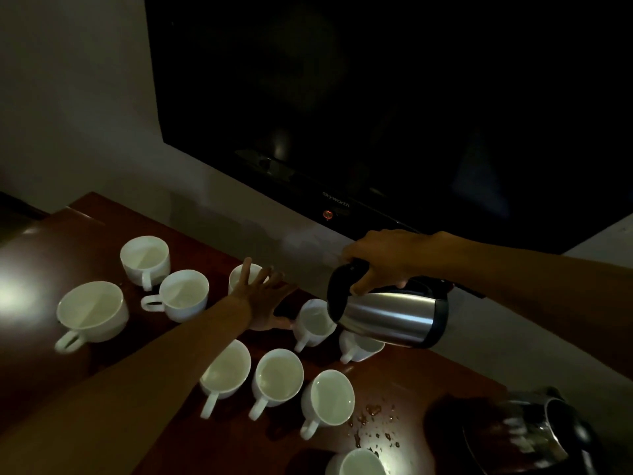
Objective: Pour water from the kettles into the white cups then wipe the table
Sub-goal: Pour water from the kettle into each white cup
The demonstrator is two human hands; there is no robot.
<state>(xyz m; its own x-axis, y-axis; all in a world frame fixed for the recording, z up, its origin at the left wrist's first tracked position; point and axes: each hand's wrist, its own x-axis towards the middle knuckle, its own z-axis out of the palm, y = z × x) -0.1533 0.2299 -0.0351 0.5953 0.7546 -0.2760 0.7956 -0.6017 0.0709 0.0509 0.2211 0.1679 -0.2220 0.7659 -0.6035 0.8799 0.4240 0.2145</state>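
Observation:
My right hand (383, 258) grips the black handle of a steel kettle (390, 317), tipped on its side with its spout over a white cup (313, 323). Another white cup (361, 346) sits partly hidden under the kettle body. My left hand (263, 299) lies flat with fingers spread on the table between the cups, its thumb close to the cup under the spout. Several more white cups stand around, such as a large one (90, 308) at the left and one (279, 375) near the front. A second kettle (534, 430) stands at the lower right.
The dark wooden table (428, 382) carries water droplets (375, 426) near the front right cups. A black television (376, 97) hangs on the wall right behind the table. The table's left end (30, 248) shines under a light.

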